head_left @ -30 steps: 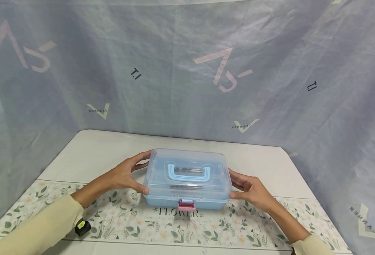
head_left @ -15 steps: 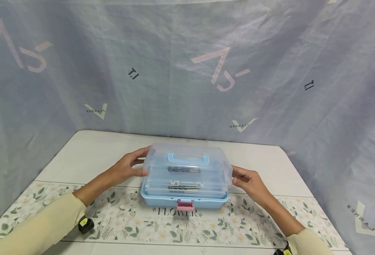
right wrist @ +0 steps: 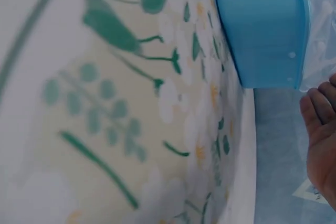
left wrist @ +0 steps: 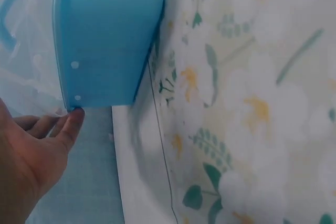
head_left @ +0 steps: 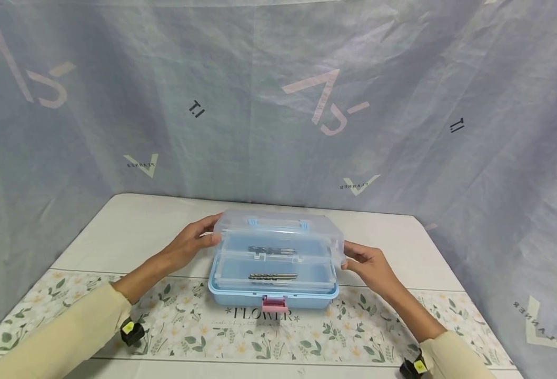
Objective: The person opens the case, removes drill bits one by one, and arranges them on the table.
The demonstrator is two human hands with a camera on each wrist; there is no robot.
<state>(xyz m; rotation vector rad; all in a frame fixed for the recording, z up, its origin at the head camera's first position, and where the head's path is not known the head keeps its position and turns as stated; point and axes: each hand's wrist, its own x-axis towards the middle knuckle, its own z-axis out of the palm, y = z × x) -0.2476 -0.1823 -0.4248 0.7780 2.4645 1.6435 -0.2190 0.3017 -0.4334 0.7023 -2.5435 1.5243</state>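
Note:
A light blue storage box (head_left: pixel 231 299) stands mid-table in the head view, its clear lid (head_left: pixel 283 221) tilted up and back. A pink latch (head_left: pixel 274 304) hangs at the box's front. Inside, several drill bits (head_left: pixel 272 276) lie in the front tray, and a darker group of bits (head_left: pixel 271 250) shows through the lid. My left hand (head_left: pixel 188 243) holds the lid's left side, thumb in front and fingers behind. On the right side, my right hand (head_left: pixel 368 266) grips the lid likewise. Both wrist views show fingertips at the lid's edge beside the blue box wall (left wrist: pixel 110 40).
A floral cloth strip (head_left: pixel 202 337) with "FLOWER" lettering runs across the white table (head_left: pixel 136 226). Behind and at the sides hangs a grey curtain (head_left: pixel 240 147). A black device sits at each wrist.
Both hands have raised the lid from closed and tilted it backward, uncovering the front tray with the drill bits. The box base has stayed nearly in place.

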